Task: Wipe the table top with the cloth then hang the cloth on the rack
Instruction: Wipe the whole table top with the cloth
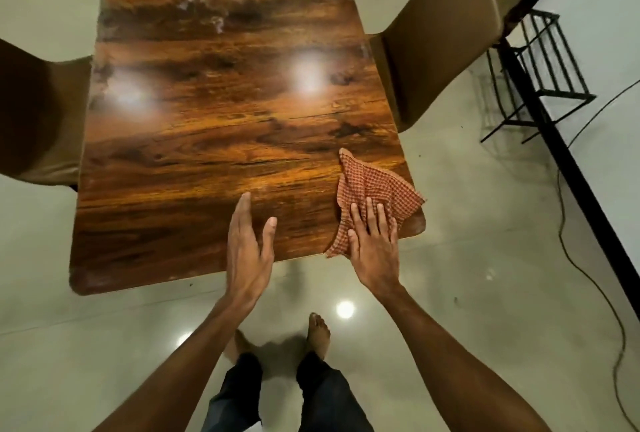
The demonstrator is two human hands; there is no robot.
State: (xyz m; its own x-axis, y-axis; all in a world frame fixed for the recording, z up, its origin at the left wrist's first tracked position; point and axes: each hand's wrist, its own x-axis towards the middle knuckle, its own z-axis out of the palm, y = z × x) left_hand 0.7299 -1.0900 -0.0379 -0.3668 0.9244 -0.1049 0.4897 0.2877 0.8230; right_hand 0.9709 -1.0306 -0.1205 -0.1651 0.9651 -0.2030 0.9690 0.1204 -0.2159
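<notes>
Right hand (374,244) flat, fingers straight, pressing the cloth (375,191) at the table's (207,120) near right corner. Left hand (249,251) open, holding nothing — rack (540,75) well apart, right.

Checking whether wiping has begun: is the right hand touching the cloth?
Touching. The head view shows the right hand lying flat on top of the cloth, covering part of its fabric on the table.

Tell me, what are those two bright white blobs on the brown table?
Head view: they are glare, light bouncing off the glossy table top; a smaller glint shines on the floor too; the wide lens bends the table's straight edges; the far end looks a bit blurry.
</notes>
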